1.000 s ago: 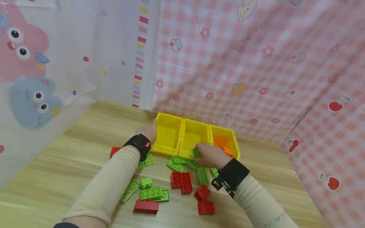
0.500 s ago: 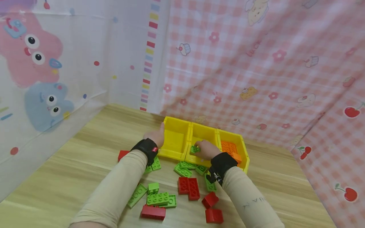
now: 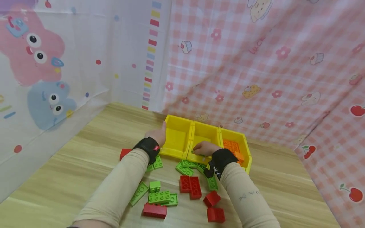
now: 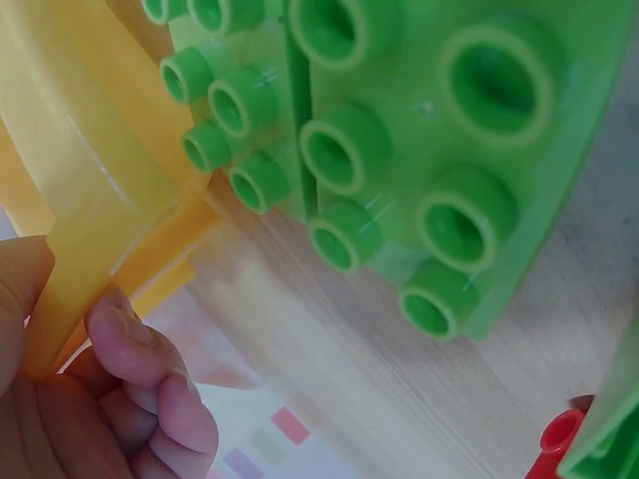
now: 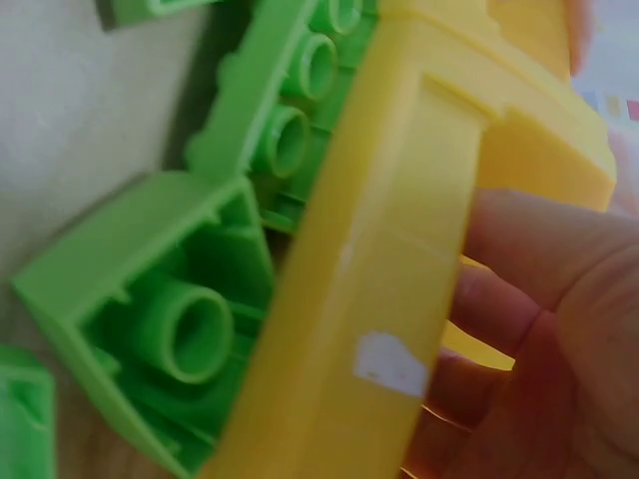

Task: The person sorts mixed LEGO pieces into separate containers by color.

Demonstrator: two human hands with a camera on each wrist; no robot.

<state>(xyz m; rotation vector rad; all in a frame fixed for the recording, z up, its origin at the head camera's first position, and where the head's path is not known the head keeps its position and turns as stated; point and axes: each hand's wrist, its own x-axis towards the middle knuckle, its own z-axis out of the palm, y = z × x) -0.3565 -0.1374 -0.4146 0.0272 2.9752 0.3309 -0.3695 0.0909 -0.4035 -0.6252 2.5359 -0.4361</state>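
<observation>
In the head view, a yellow box (image 3: 176, 124) with three compartments stands at the back of the table. My left hand (image 3: 157, 135) grips its left wall. Thumb and fingers (image 4: 135, 344) pinch the wall from both sides in the left wrist view. My right hand (image 3: 206, 148) reaches down into the middle compartment, fingers curled. Just a sliver of a green toy brick (image 3: 193, 152) shows at its fingertips; the rest is covered by the hand. Behind the front wall in the right wrist view, the fingertips and brick are hidden. Orange bricks (image 3: 231, 146) lie in the right compartment.
Several green bricks (image 3: 184, 171) lie close against the box front. Nearer the person are red bricks (image 3: 190, 186), more green bricks (image 3: 159, 197) and a long red brick (image 3: 154, 211). Patterned cloth (image 3: 228, 79) hangs behind and beside the wooden table.
My right hand has carried the green brick from over the box's front edge down into the middle compartment. The left hand keeps its grip on the box. The head view has shifted slightly.
</observation>
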